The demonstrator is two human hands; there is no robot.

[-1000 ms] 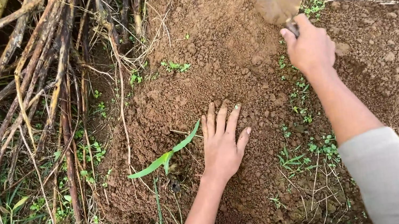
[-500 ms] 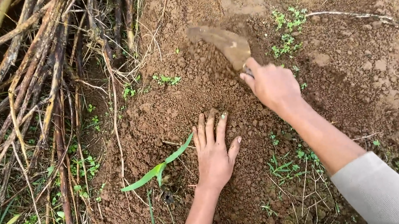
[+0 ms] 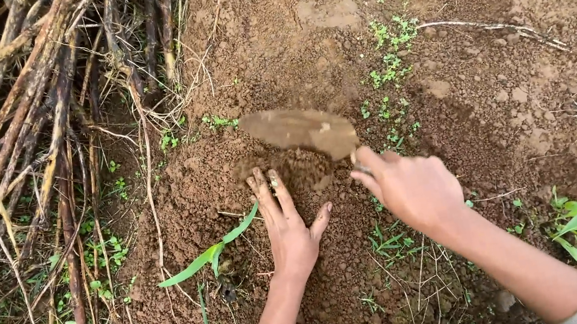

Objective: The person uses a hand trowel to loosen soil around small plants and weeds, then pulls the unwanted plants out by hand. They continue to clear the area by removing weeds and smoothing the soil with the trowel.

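The right hand has its fingers closed around the handle of a soil-caked trowel, whose blade hangs just above the mound of loose brown soil. The left hand lies flat on the soil, fingers open and stretched, just beside a green seedling.

Left hand flat on soil mound; right hand holds soil-caked trowel above it.
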